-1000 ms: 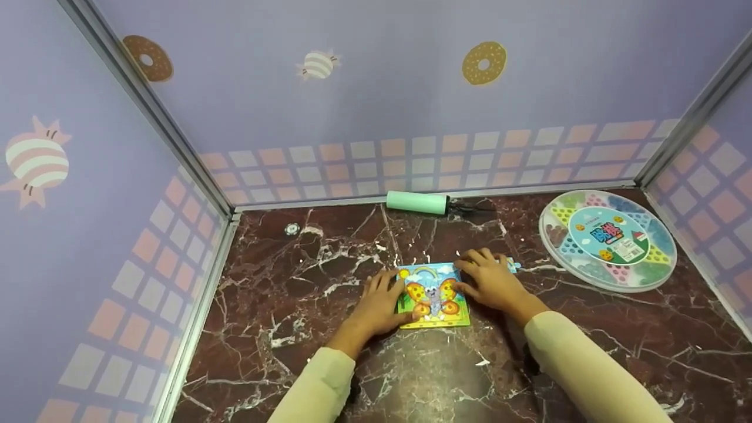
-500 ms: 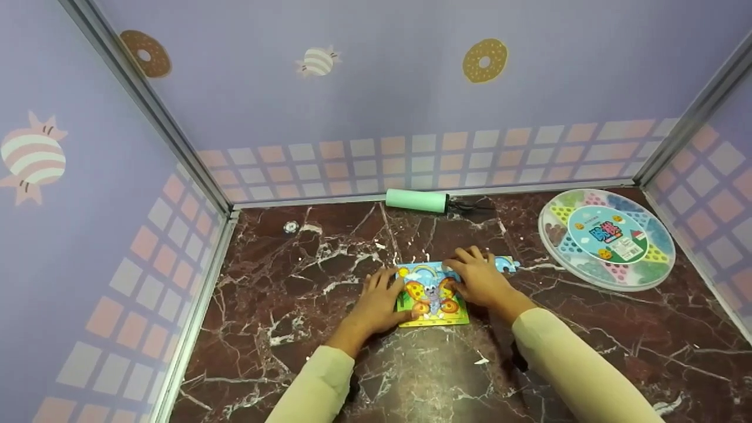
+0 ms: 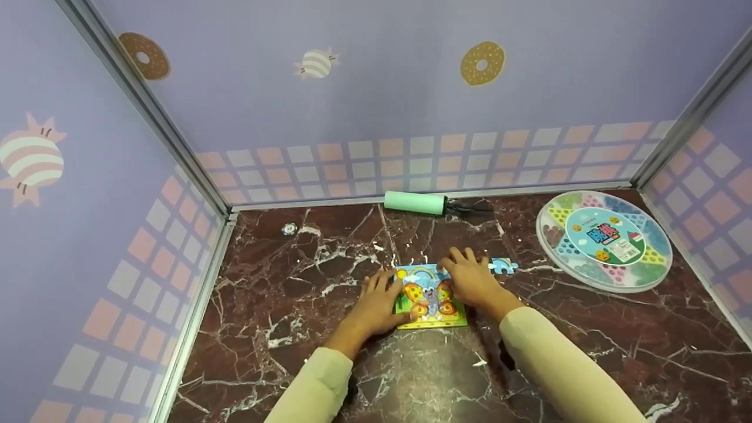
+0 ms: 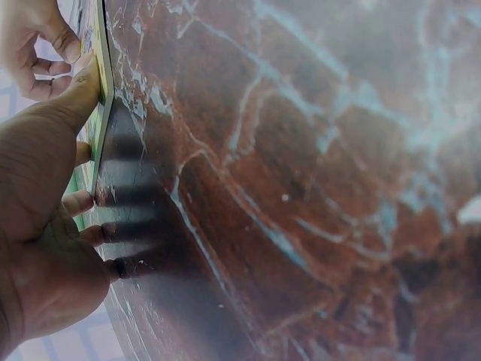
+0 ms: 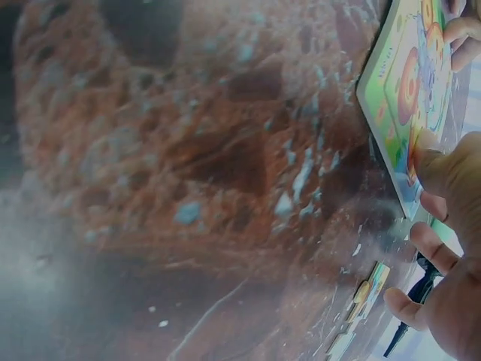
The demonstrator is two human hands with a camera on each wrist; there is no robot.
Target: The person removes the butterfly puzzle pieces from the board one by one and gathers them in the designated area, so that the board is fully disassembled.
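Note:
A colourful butterfly jigsaw puzzle (image 3: 432, 301) lies flat on the dark marbled table. My left hand (image 3: 376, 304) rests along its left edge; in the left wrist view the thumb (image 4: 84, 84) lies on the board and the other fingers reach down beside its edge. My right hand (image 3: 474, 281) is over the upper right part, its fingers bent down. The right wrist view shows its thumb (image 5: 430, 154) touching the board's surface (image 5: 398, 98). Whether a piece is under those fingertips is hidden. A loose blue puzzle piece (image 3: 503, 266) lies just right of that hand.
A mint-green hand pump (image 3: 415, 202) with a black end lies by the back wall. At the right is a round, clear board-game case (image 3: 605, 241) with a printed label. A small round disc (image 3: 289, 228) sits at the back left. Patterned walls enclose the table.
My right hand has slid left over the puzzle's upper right part, uncovering more of the loose blue piece. The left hand stays at the left edge.

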